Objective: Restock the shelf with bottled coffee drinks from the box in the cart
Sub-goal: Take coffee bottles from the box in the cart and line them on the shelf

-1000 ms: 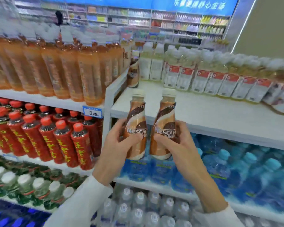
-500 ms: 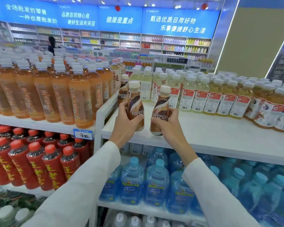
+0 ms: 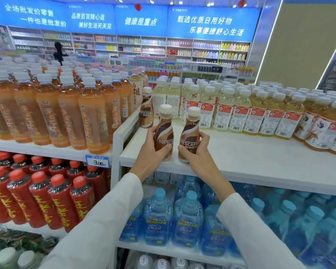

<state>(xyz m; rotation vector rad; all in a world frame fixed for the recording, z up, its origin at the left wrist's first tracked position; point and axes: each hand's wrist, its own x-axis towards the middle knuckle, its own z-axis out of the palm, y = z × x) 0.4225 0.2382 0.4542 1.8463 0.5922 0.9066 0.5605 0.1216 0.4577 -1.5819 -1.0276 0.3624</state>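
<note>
Three coffee bottles (image 3: 164, 133): left hand (image 3: 149, 152) grip holds one, right hand (image 3: 198, 154) grip another, third bottle (image 3: 146, 110) stands on shelf (image 3: 250, 154).

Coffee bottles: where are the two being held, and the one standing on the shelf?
Left coffee bottle (image 3: 164, 133): head view, on its brown label.
Right coffee bottle (image 3: 189, 137): head view, on its brown label.
Shelved coffee bottle (image 3: 146, 111): head view, on its label.

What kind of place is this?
Most likely a supermarket drinks aisle: white shelves packed with bottled drinks, a 3.00 price tag on one edge, blue banners over more stocked shelving behind.
</note>
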